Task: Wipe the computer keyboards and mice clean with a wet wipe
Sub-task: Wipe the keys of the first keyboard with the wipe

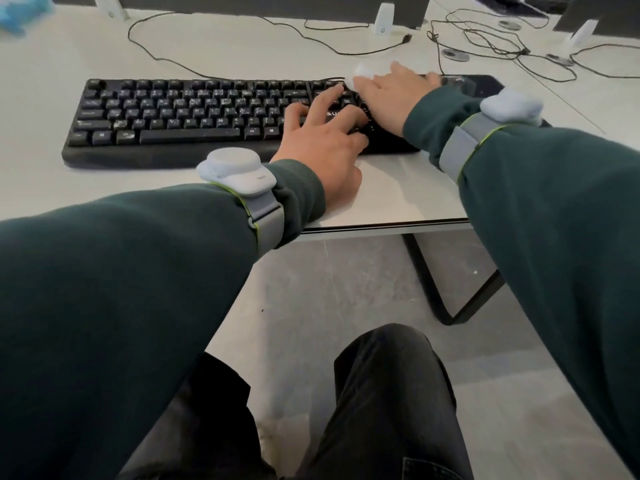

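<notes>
White desk point(207, 53), grey floor below. One black keyboard point(180, 112) lies across the desk, near its front edge. Behind it are three white monitor feet point(382, 19) and several loose black cables point(485, 36).

Two hands are on the right end of the keyboard. The left hand point(322, 150) rests there released, fingers spread over the keys and gripping nothing. The right hand point(391, 95), blurred, lies flat with fingers stretched out, pressing one white wet wipe point(363, 72) onto the top row of keys. Part of the wipe shows past the fingertips.

Two grey wrist devices point(239, 174), one per dark green sleeve. One dark mat point(485, 84) lies under the right forearm.
</notes>
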